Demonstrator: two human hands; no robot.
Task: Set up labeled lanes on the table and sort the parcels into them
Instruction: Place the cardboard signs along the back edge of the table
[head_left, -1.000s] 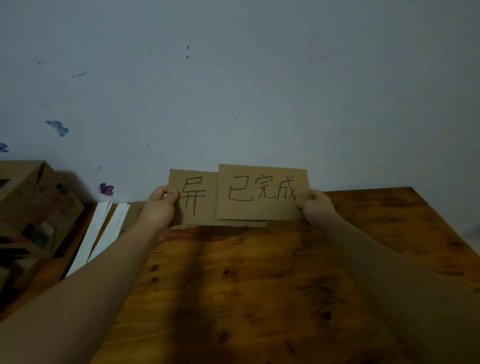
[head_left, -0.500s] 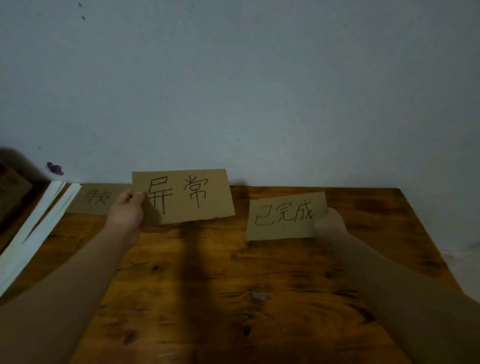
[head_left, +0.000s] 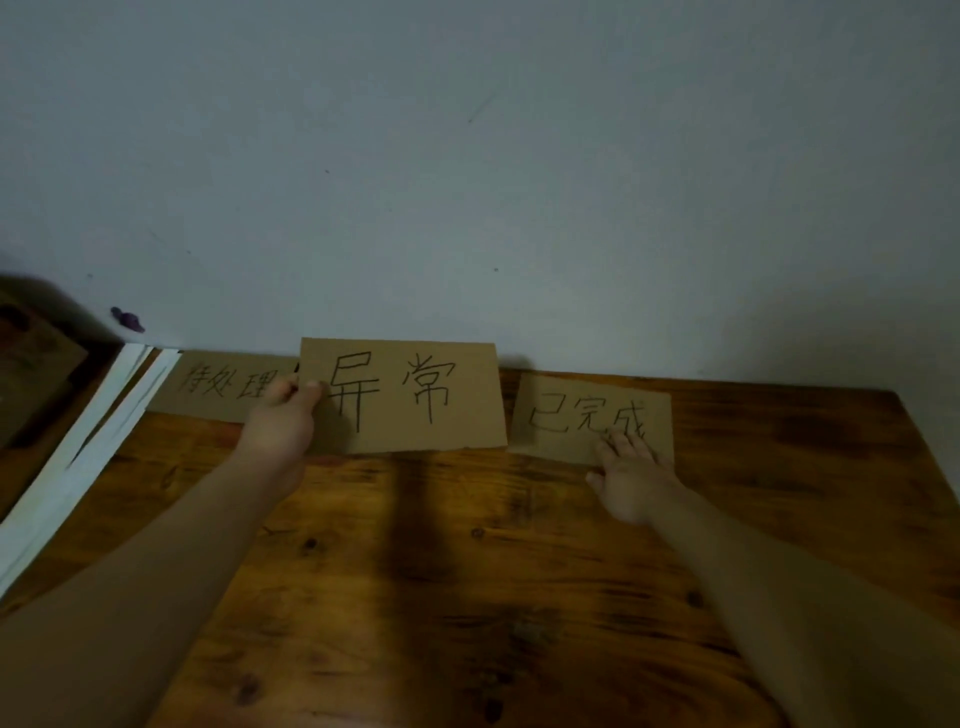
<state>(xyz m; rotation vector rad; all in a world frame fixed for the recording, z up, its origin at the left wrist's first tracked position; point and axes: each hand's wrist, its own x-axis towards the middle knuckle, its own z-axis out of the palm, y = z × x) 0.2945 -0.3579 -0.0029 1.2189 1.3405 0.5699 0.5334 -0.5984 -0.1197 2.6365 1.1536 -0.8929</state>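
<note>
The fingers (head_left: 310, 388) of the left hand (head_left: 280, 426) are curled and pinch the left edge of the middle card (head_left: 415, 395), thumb on its face. They hold it raised and tilted toward the camera above the far edge of the table (head_left: 467, 571). The fingers (head_left: 623, 444) of the right hand (head_left: 636, 483) lie straight and spread. They press on the lower edge of the right-hand card (head_left: 571, 415) and grip nothing; that card lies flat at the far edge. The press probably keeps it from sliding while the middle card is lined up just beside it.

A left-hand card (head_left: 218, 387) lies flat toward the far left corner, partly hidden by the left hand and the middle card. All three are roughly cut rectangles of matte brown cardboard, hand-lettered in dark marker, in a row to head three lanes.

The table is glossy, dark-knotted wood. Long, thin white strips (head_left: 93, 431) lie along its left edge, perhaps lane dividers. A dim cardboard box (head_left: 31, 364) sits beyond them, likely a parcel. No parcel is sorted yet.
</note>
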